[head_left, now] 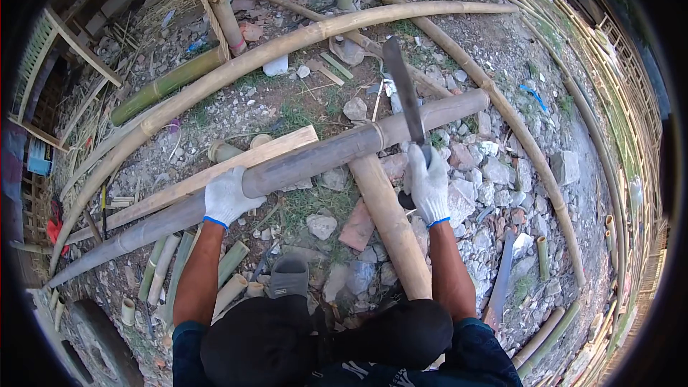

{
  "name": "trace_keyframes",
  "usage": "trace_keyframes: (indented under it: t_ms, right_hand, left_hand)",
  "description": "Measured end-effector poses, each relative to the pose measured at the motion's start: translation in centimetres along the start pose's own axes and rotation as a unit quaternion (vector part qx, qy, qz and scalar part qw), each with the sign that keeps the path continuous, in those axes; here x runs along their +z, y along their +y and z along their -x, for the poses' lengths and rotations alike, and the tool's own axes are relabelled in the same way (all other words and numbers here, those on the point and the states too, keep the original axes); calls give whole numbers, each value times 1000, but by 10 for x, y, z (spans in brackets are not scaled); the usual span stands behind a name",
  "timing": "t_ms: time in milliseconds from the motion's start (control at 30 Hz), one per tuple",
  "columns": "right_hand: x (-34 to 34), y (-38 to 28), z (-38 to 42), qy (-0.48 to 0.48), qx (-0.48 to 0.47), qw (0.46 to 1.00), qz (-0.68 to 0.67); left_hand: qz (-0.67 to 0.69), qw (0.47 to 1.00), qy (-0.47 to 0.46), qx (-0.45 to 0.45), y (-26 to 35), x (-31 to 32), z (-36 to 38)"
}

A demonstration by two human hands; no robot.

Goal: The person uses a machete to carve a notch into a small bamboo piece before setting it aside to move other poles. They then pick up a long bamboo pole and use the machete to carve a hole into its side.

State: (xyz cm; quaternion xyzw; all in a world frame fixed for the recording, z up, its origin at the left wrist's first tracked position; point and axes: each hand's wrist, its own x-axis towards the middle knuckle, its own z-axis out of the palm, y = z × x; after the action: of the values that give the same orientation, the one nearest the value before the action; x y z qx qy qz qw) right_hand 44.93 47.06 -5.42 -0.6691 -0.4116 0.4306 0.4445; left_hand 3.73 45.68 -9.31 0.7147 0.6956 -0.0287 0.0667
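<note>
A long greyish bamboo pole [315,163] slants across the view, low on the left and higher on the right. My left hand [231,198], in a white knitted glove, is wrapped round it left of the middle. In my right hand [428,185], gloved the same way, is the handle of a machete [404,86]. Its dark blade points up and away, overlapping the pole near the right end. Below the pole, a lighter bamboo piece [390,218] runs back toward my knees. A squared wooden strip [208,172] lies just beyond the pole on the left.
Broken stone and brick [358,226] cover the ground. A handsaw [500,279] lies at right. Cut bamboo pieces [163,269] lie at lower left, near a tyre [104,344]. A long curved bamboo pole [287,41] arches across the far side.
</note>
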Motion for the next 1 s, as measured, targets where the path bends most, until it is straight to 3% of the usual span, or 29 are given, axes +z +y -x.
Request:
trace_keyframes:
  t_ms: [67,133,167,200,233,267,333,367,400,433,467,500,533,567,633,667,700,733,800,867,933,967,1000]
  right_hand:
    - [-12,-41,-1,79,-117,971,-195]
    - [-14,-29,-19,117,-171,882,-422]
    - [-4,-2,-19,57,-249,860,-443]
    - [27,55,-22,242,-157,939,-187]
    - [35,63,3,77,-84,989,97]
    - [39,106,-1,-68,-54,975,203]
    - [23,65,-3,-72,0,979,188]
    - [15,47,-3,-38,-52,988,141]
    - [3,10,-2,-35,-15,999,31]
    - [-10,-28,5,0,-51,998,-43]
    - [-18,-53,4,69,-109,985,-112]
    - [-27,-64,-1,85,-181,956,-217]
    - [-31,-65,-4,95,-174,909,-366]
    - [-22,-46,-7,95,-223,885,-398]
    - [29,57,-7,85,-256,954,-129]
    - [47,106,0,70,-211,957,185]
    - [41,103,7,8,-121,972,202]
    - [38,90,2,-55,-40,974,215]
    - [14,22,6,-62,18,991,118]
    - [-16,-45,12,34,-111,991,63]
    - [-29,-48,-1,52,-221,948,-223]
    - [-27,-28,-13,40,-279,883,-375]
    - [-6,5,-3,78,-226,943,-233]
  left_hand:
    - [1,1000,-18,-1,4,-4,-1]
    - [3,1000,-6,13,-2,0,-1]
    - [-7,1000,-4,11,-2,0,-1]
    - [-6,1000,-14,5,-2,-1,0]
    - [-4,1000,-23,-1,-1,-1,2]
    - [-3,1000,-27,-4,1,-5,-1]
    - [13,1000,-18,-9,3,-10,-6]
    - [18,999,-26,-12,2,-8,0]
    - [8,999,-31,-10,0,-7,0]
    - [0,999,-34,-11,-1,-6,-1]
    - [-5,999,-38,-11,-1,-5,-2]
    - [8,1000,-18,10,-3,-3,-1]
    - [11,999,-30,4,-3,-2,0]
    - [14,999,-38,-1,-3,-3,-1]
    - [22,999,-47,-6,-2,-6,-2]
    - [28,998,-48,-7,-2,-7,0]
    - [29,998,-51,-2,-3,-9,-1]
    - [26,999,-25,11,-3,-10,-6]
    - [20,1000,5,24,-7,-1,2]
    - [10,1000,-16,19,-7,0,0]
    - [10,998,-56,1,-4,-6,-2]
    - [8,999,-37,10,-6,-4,-1]
    - [16,999,-42,11,-7,-5,-2]
